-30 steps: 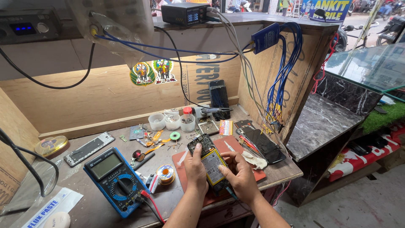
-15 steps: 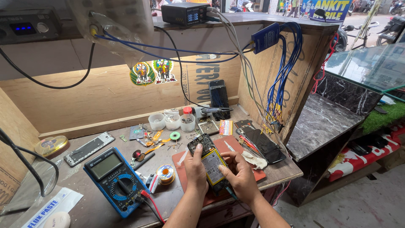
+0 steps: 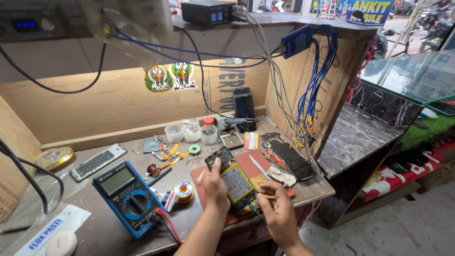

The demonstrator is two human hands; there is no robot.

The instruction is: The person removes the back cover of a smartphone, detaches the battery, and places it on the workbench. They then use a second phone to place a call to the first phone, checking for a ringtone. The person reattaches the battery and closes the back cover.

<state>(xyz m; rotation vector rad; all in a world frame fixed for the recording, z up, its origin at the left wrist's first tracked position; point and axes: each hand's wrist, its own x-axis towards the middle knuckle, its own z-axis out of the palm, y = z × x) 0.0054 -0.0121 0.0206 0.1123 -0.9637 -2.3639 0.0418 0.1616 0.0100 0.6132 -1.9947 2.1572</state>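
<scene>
An opened phone (image 3: 233,178), back cover off with its battery and circuit board showing, lies on a red mat (image 3: 251,166) near the bench's front edge. My left hand (image 3: 215,185) grips the phone's left side, thumb up along its edge. My right hand (image 3: 277,206) sits at the phone's lower right corner, fingers pinched on a thin green-handled tool (image 3: 256,212) whose tip is at the phone's bottom end. A pair of tweezers (image 3: 259,167) lies on the mat just right of the phone.
A blue multimeter (image 3: 128,196) with red and black leads lies left, a solder spool (image 3: 183,190) beside it. Small white cups (image 3: 192,133), a dark phone screen (image 3: 291,160), another phone (image 3: 244,106) leaning on the back wall, and hanging blue wires (image 3: 315,85) surround the work.
</scene>
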